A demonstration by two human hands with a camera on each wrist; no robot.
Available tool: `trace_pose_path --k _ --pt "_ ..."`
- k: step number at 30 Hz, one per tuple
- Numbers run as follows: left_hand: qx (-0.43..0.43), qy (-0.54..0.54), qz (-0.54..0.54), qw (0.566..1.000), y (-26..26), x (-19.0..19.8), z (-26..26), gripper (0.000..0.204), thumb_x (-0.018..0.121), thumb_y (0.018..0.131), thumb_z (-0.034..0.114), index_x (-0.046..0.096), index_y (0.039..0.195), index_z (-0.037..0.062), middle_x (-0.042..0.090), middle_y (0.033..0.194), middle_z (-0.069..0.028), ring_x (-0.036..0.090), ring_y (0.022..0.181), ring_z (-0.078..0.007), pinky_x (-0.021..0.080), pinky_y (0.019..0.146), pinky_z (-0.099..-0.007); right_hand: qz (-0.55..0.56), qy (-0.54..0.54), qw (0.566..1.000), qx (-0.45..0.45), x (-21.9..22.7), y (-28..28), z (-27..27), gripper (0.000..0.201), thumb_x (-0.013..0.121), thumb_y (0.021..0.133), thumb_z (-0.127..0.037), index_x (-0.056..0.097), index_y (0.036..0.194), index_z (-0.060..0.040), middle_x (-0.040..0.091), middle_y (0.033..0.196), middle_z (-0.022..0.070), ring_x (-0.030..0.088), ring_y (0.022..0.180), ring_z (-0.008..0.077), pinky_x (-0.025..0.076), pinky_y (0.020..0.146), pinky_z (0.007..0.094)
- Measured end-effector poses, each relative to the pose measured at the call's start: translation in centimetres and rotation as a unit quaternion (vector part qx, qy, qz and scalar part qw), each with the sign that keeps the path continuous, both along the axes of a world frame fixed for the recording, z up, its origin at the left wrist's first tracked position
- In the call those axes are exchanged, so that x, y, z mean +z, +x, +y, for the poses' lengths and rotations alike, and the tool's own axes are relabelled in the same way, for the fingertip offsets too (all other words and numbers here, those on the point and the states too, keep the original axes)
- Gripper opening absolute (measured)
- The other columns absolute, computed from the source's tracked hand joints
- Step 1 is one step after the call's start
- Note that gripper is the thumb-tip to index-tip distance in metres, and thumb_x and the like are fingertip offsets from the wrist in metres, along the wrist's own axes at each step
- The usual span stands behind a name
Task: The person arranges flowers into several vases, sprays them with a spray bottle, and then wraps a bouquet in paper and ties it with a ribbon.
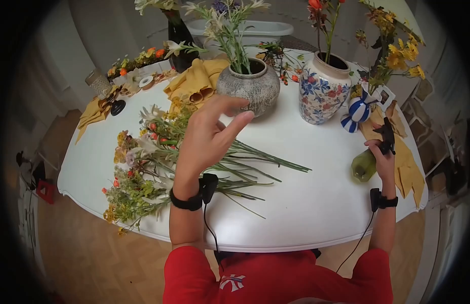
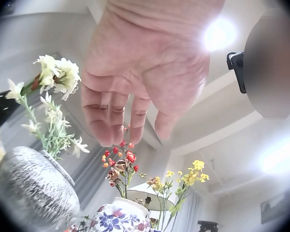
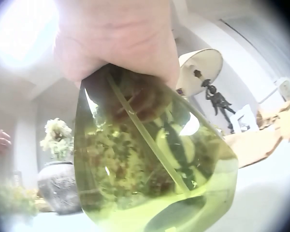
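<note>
A green see-through spray bottle [image 1: 363, 168] with a black spray head [image 1: 386, 136] is gripped at its neck by my right hand [image 1: 384, 164], at the table's right side. In the right wrist view its thin tube [image 3: 150, 137] runs down inside the faceted body. My left hand [image 1: 207, 137] is held up with nothing in it, thumb apart from the loosely bent fingers. Below and beside it lies a heap of cut flowers [image 1: 143, 167], their green stems [image 1: 255, 159] pointing right. Just beyond the left hand stands a round grey vase [image 1: 260, 86] holding white flowers [image 1: 235, 35].
A blue-and-red patterned vase [image 1: 321, 93] with red flowers stands right of the grey one. Beside it is a small blue-and-white striped vase [image 1: 357, 112] with yellow flowers. Yellow cloth [image 1: 407, 167] lies along the right edge; a dark vase [image 1: 182, 38] is at the back left.
</note>
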State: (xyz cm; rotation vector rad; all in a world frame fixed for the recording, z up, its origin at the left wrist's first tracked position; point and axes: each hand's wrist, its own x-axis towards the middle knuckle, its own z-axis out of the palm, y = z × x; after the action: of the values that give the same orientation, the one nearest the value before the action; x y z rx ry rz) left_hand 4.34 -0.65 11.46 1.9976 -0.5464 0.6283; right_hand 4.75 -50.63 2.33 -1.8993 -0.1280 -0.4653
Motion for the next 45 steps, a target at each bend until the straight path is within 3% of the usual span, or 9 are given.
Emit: trace_pose_path --k 4,9,13,20,28,29,32,40,45 --pt "-0.017 -0.014 -0.005 1.000 -0.5 0.3 0.2 0.028 0.077 0.093 0.023 0.075 0.111 0.0022 0.071 0.101 -0.0106 0.067 0.087 -0.0179 0.054 0.057 -0.0270 -0.023 0.005 0.992 0.126 6.0 -1.3 9.7 0.038 0.066 0.093 -0.001 0.060 0.130 0.0009 0.059 0.141 0.0123 0.068 0.105 0.0157 0.049 0.096 0.0300" --pt "-0.007 -0.006 -0.031 0.999 -1.5 1.0 0.8 0.029 0.077 0.093 0.023 0.074 0.112 0.0024 0.071 0.100 -0.0100 0.068 0.086 -0.0165 0.054 0.059 -0.0271 -0.049 0.014 0.975 0.214 11.7 2.3 18.7 0.046 0.069 0.092 -0.005 0.058 0.137 -0.0041 0.064 0.126 0.0031 0.065 0.091 0.0086 0.053 0.084 0.0264" --pt "-0.008 -0.032 -0.010 0.999 -2.0 1.2 1.4 0.028 0.077 0.093 0.023 0.074 0.112 0.0024 0.073 0.100 -0.0096 0.069 0.084 -0.0152 0.054 0.060 -0.0277 -0.067 -0.023 0.962 0.265 16.0 9.0 24.5 0.040 0.073 0.087 -0.012 0.064 0.124 0.0007 0.068 0.103 0.0044 0.066 0.081 0.0115 0.055 0.077 0.0299" --pt "0.027 -0.009 -0.030 0.999 -2.4 1.7 2.1 0.028 0.076 0.094 0.023 0.074 0.112 0.0024 0.074 0.101 -0.0086 0.070 0.081 -0.0144 0.053 0.060 -0.0272 -0.124 -0.082 0.973 0.176 18.6 15.4 31.8 0.039 0.073 0.080 -0.022 0.066 0.112 -0.0006 0.070 0.094 0.0072 0.065 0.080 0.0147 0.052 0.073 0.0311" --pt "0.031 -0.005 -0.033 0.999 -2.3 1.7 2.3 0.028 0.077 0.093 0.023 0.074 0.111 0.0021 0.074 0.099 -0.0081 0.069 0.079 -0.0136 0.052 0.059 -0.0271 -0.056 -0.106 0.981 0.150 14.2 14.8 31.4 0.045 0.073 0.079 -0.027 0.068 0.116 -0.0019 0.071 0.094 0.0097 0.066 0.082 0.0200 0.052 0.075 0.0327" --pt "0.029 -0.004 -0.035 0.999 -2.2 1.6 2.2 0.028 0.077 0.093 0.023 0.074 0.111 0.0021 0.074 0.099 -0.0080 0.069 0.079 -0.0134 0.052 0.059 -0.0270 -0.022 -0.131 0.979 0.153 13.9 14.2 30.9 0.041 0.075 0.083 -0.020 0.066 0.117 0.0000 0.069 0.097 0.0040 0.064 0.087 0.0115 0.052 0.079 0.0277" --pt "0.023 0.000 -0.041 0.999 -2.0 1.5 2.0 0.027 0.077 0.093 0.022 0.073 0.112 0.0021 0.074 0.099 -0.0075 0.068 0.079 -0.0130 0.052 0.060 -0.0266 0.013 -0.130 0.981 0.147 11.7 13.3 29.7 0.039 0.075 0.083 -0.020 0.065 0.116 -0.0003 0.069 0.097 0.0039 0.064 0.087 0.0112 0.052 0.079 0.0281" --pt "0.025 0.019 -0.043 0.999 -2.0 1.3 1.5 0.028 0.077 0.093 0.020 0.074 0.114 0.0023 0.072 0.096 -0.0065 0.064 0.075 -0.0125 0.050 0.060 -0.0270 0.054 -0.130 0.979 0.146 6.5 10.9 26.0 0.033 0.073 0.087 -0.019 0.061 0.111 -0.0006 0.069 0.084 0.0062 0.071 0.072 0.0165 0.056 0.069 0.0309" --pt "0.025 0.022 -0.036 0.999 -2.3 1.4 1.0 0.026 0.077 0.093 0.021 0.074 0.111 0.0026 0.070 0.093 -0.0066 0.065 0.076 -0.0131 0.050 0.059 -0.0274 0.031 -0.027 0.983 0.180 5.1 9.8 24.1 0.035 0.072 0.089 -0.011 0.061 0.121 0.0000 0.066 0.104 0.0053 0.066 0.076 0.0149 0.057 0.073 0.0310"
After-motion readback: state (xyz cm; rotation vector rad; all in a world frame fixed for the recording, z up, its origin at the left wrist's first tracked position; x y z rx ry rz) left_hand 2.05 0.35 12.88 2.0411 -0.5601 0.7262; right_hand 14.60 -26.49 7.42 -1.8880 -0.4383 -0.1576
